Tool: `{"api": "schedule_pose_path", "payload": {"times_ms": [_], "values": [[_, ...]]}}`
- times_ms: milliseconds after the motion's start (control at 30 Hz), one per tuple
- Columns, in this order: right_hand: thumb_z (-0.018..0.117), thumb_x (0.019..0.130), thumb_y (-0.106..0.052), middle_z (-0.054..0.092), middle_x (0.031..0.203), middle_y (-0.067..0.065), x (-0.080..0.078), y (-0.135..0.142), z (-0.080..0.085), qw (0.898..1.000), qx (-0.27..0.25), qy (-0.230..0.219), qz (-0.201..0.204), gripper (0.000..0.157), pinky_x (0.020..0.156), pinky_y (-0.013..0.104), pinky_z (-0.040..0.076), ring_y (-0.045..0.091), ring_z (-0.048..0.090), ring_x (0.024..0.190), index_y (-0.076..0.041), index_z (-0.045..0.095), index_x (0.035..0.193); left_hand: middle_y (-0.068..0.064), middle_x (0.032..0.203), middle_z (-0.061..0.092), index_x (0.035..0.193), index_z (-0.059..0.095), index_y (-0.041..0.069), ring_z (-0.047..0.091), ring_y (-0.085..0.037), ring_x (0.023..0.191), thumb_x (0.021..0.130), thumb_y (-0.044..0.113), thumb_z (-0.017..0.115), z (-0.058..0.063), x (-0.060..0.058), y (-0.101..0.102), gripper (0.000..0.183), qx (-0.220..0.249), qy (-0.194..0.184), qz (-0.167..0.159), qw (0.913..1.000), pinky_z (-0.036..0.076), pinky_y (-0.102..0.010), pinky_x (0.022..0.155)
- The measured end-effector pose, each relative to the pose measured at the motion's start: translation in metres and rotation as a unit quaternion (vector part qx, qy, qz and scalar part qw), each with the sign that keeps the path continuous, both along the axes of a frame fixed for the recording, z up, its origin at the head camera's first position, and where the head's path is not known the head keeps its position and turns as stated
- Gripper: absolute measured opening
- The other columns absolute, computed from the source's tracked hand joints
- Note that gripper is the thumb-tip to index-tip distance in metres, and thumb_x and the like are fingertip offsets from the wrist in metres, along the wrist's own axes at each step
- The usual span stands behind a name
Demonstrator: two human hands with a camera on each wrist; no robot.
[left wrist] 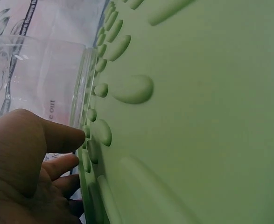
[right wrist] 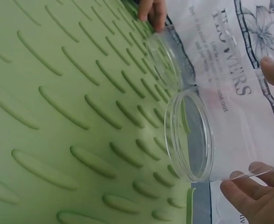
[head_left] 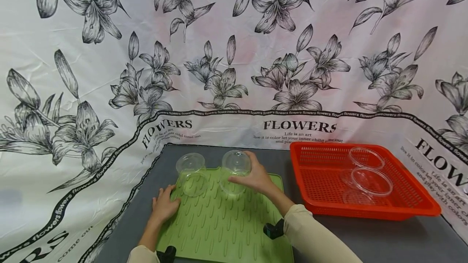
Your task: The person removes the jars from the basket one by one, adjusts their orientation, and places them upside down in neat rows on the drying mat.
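Observation:
Near the back of a green ridged silicone mat [head_left: 226, 218], my right hand [head_left: 256, 175] grips a clear round plastic container [head_left: 235, 163]. The thumb lies along its near side and the fingers reach round the far side. Its wide rim faces down to the mat; whether it touches cannot be told. Just to its left stands a second clear container [head_left: 191, 163], also rim down. By the mat's left edge is my left hand [head_left: 165, 204], with its fingers loosely bent. In the left wrist view, the left thumb [left wrist: 64, 135] touches or nearly touches the mat's edge.
A red plastic basket [head_left: 305, 182] stands on the grey table [head_left: 365, 230] to the right. Inside it are two clear round containers [head_left: 371, 182]. A white flower-printed curtain [head_left: 226, 52] rises behind the table and along its sides.

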State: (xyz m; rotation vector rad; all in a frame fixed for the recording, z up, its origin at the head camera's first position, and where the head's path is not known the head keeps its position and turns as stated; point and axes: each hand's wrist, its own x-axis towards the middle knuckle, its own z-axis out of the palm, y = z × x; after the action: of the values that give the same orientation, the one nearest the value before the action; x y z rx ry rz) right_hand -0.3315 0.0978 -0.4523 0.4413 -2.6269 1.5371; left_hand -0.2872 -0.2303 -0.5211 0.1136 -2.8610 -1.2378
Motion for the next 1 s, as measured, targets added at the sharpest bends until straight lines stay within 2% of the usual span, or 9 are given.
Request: {"api": "schedule_pose_path", "payload": {"times_ms": [200,400,533,833,1000], "values": [[0.090,0.075,-0.043,0.059,0.136,0.018,-0.005,-0.008,-0.005,1.000,0.013,-0.013,0.008,0.105,0.087,0.049,0.056,0.033,0.064,0.114,-0.020,0.030,0.158,-0.033,0.164,0.018,0.154,0.036,-0.003,0.001,-0.055,0.153,0.099,0.012,0.054,0.001,-0.001,-0.003,0.060,0.003,-0.007,-0.004,1.0000,-0.007,-0.073,0.119],[0.088,0.076,-0.046,0.055,0.142,0.024,-0.009,-0.014,-0.009,0.999,0.022,-0.022,0.013,0.110,0.093,0.057,0.054,0.039,0.059,0.124,-0.016,0.026,0.160,-0.032,0.165,0.016,0.155,0.035,-0.002,-0.002,-0.054,0.153,0.100,0.012,0.055,0.000,0.000,-0.004,0.060,0.017,-0.014,-0.009,0.9997,-0.009,-0.072,0.119],[0.088,0.076,-0.047,0.053,0.145,0.023,-0.012,-0.018,-0.009,0.999,0.019,-0.023,0.016,0.111,0.096,0.058,0.053,0.040,0.057,0.127,-0.016,0.025,0.161,-0.032,0.165,0.016,0.155,0.034,-0.002,-0.002,-0.054,0.153,0.100,0.012,0.055,0.000,-0.001,-0.005,0.061,0.020,-0.012,-0.010,0.9997,-0.009,-0.072,0.119],[0.090,0.074,-0.045,0.058,0.139,0.021,-0.013,-0.025,-0.009,0.999,0.020,-0.022,0.021,0.111,0.098,0.058,0.052,0.040,0.059,0.125,-0.012,0.027,0.160,-0.032,0.165,0.018,0.155,0.036,-0.002,-0.001,-0.054,0.153,0.099,0.012,0.055,-0.002,-0.001,-0.006,0.060,0.019,-0.006,-0.009,0.9998,-0.009,-0.072,0.120],[0.089,0.073,-0.048,0.055,0.143,0.023,-0.012,-0.027,-0.009,0.999,0.034,-0.025,0.022,0.114,0.101,0.062,0.050,0.043,0.055,0.131,-0.013,0.025,0.161,-0.032,0.165,0.018,0.154,0.036,-0.002,-0.001,-0.054,0.153,0.099,0.012,0.055,-0.003,-0.002,-0.006,0.060,0.017,-0.004,-0.008,0.9998,-0.008,-0.072,0.120]]}}
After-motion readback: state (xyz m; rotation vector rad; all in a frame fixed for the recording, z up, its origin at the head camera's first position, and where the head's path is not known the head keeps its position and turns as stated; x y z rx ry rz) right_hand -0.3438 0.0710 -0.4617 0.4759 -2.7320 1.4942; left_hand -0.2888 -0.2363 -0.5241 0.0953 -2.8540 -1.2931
